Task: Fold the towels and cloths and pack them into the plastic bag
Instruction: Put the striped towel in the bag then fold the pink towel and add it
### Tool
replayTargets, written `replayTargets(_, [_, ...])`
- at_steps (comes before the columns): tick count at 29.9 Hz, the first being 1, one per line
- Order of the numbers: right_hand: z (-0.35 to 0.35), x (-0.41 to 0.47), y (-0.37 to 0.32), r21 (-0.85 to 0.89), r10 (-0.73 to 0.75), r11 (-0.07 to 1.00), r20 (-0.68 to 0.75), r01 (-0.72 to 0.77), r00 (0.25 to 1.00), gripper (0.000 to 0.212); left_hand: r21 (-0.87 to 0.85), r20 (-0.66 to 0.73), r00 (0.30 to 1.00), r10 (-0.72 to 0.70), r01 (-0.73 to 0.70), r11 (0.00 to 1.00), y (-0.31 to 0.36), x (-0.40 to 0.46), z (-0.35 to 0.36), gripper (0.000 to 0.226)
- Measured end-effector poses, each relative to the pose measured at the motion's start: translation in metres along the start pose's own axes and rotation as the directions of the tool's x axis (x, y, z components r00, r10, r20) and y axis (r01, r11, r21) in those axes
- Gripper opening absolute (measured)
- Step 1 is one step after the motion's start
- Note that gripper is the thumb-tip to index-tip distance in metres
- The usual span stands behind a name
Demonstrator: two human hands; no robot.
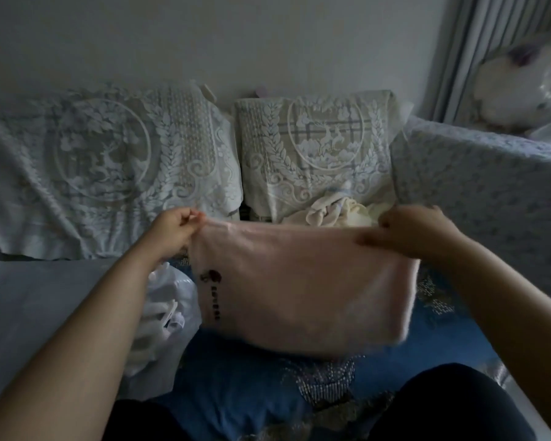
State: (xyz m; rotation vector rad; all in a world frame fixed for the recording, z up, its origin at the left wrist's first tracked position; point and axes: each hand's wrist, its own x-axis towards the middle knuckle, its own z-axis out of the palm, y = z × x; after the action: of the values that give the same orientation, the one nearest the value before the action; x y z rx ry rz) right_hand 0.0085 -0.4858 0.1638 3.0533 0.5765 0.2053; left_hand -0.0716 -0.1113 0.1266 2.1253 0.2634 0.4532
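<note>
A pale pink towel with a small dark print at its left edge hangs stretched between both hands above the blue seat. My left hand pinches its upper left corner, and my right hand grips the upper right corner. A white plastic bag lies crumpled on the seat below my left forearm. Behind the towel sits a heap of cream cloths, against the back cushion.
Two lace-covered back cushions line the sofa under a plain wall. A patterned armrest rises on the right, with a white plush toy and curtain beyond. My dark-clothed knees are at the bottom, on the blue seat cover.
</note>
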Motion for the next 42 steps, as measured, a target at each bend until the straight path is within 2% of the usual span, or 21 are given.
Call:
replayTargets(3, [-0.007,0.016,0.002,0.069,0.035,0.997,-0.162,-0.024,0.986,0.052,0.096,-0.185,0.982,0.041,-0.024,0.995,0.012,0.019,0.001,0.010])
replayTargets(6, [0.020,0.037,-0.002,-0.012,0.009,1.000,-0.096,-0.010,0.995,0.035,0.067,-0.186,0.980,-0.077,0.091,0.994,-0.001,0.028,0.024,0.021])
replayTargets(8, [0.048,0.048,-0.004,-0.031,0.004,0.999,-0.052,-0.006,0.999,0.021,0.110,-0.176,0.976,-0.127,0.147,0.983,-0.021,0.027,0.045,0.020])
replayTargets(11, [0.093,0.053,-0.005,-0.017,0.060,0.998,-0.064,-0.061,0.996,0.023,0.187,-0.175,0.964,-0.198,0.230,0.955,-0.049,0.007,0.074,0.017])
replayTargets(13, [0.123,0.049,-0.006,-0.021,0.056,0.998,-0.050,-0.057,0.997,0.024,0.148,-0.140,0.963,-0.232,0.252,0.956,-0.069,-0.008,0.087,0.018])
replayTargets(15, [0.143,0.034,-0.009,-0.048,0.027,0.999,0.025,-0.026,0.999,0.022,0.191,-0.086,0.966,-0.245,0.258,0.947,-0.086,-0.021,0.090,0.015])
replayTargets(17, [0.155,0.015,-0.013,-0.103,0.003,0.995,0.085,0.005,0.996,0.021,0.296,-0.018,0.967,-0.255,0.249,0.922,-0.101,-0.030,0.089,0.011])
replayTargets(21, [0.160,-0.035,-0.025,-0.193,-0.072,0.975,0.188,0.108,0.980,0.024,0.598,0.187,0.921,-0.342,0.170,0.784,-0.116,-0.045,0.086,0.009])
replayTargets(24, [0.170,-0.051,-0.036,-0.232,-0.124,0.945,0.397,0.230,0.910,0.022,0.725,0.291,0.870,-0.398,0.070,0.685,-0.117,-0.055,0.092,0.007])
replayTargets(25, [0.184,-0.043,-0.040,-0.167,-0.084,0.971,0.439,0.173,0.895,0.023,0.754,0.314,0.856,-0.412,0.039,0.656,-0.116,-0.057,0.095,0.011])
replayTargets(26, [0.188,-0.035,-0.046,-0.068,-0.015,0.996,0.432,0.050,0.902,0.025,0.772,0.339,0.838,-0.428,0.012,0.635,-0.116,-0.059,0.097,0.013])
replayTargets(27, [0.205,-0.023,-0.044,0.022,-0.003,1.000,0.363,-0.006,0.932,0.028,0.783,0.360,0.817,-0.451,-0.002,0.622,-0.118,-0.059,0.098,0.012])
replayTargets(28, [0.224,-0.012,-0.040,0.106,0.095,0.985,0.320,-0.136,0.943,0.028,0.790,0.381,0.796,-0.471,-0.015,0.613,-0.117,-0.059,0.098,0.012])
replayTargets(29, [0.235,-0.009,-0.038,0.146,0.068,0.981,0.347,-0.126,0.935,0.024,0.792,0.388,0.777,-0.495,-0.007,0.611,-0.119,-0.059,0.098,0.015])
replayTargets(31, [0.226,-0.027,-0.036,-0.085,-0.159,0.973,0.419,0.213,0.894,0.024,0.780,0.378,0.755,-0.535,0.053,0.624,-0.125,-0.057,0.099,0.023])
replayTargets(32, [0.214,-0.039,-0.043,-0.231,-0.234,0.887,0.522,0.400,0.820,0.023,0.763,0.349,0.768,-0.537,0.099,0.638,-0.131,-0.057,0.102,0.032])
replayTargets(33, [0.203,-0.052,-0.049,-0.281,-0.245,0.833,0.584,0.476,0.774,0.025,0.743,0.292,0.792,-0.536,0.165,0.649,-0.136,-0.056,0.106,0.044])
replayTargets(36, [0.197,-0.073,-0.066,-0.329,-0.101,0.861,0.637,0.387,0.765,0.036,0.687,0.129,0.837,-0.532,0.311,0.657,-0.144,-0.057,0.121,0.073])
replayTargets(38, [0.203,-0.082,-0.080,-0.414,-0.076,0.804,0.641,0.427,0.764,0.041,0.697,0.103,0.822,-0.560,0.343,0.630,-0.145,-0.057,0.129,0.088])
replayTargets(40, [0.207,-0.090,-0.094,-0.427,-0.085,0.796,0.623,0.429,0.778,0.042,0.697,0.124,0.801,-0.586,0.351,0.626,-0.145,-0.056,0.132,0.082])
replayTargets(42, [0.200,-0.091,-0.107,-0.305,-0.171,0.883,0.499,0.356,0.850,0.040,0.627,0.127,0.786,-0.606,0.410,0.663,-0.144,-0.052,0.130,0.066])
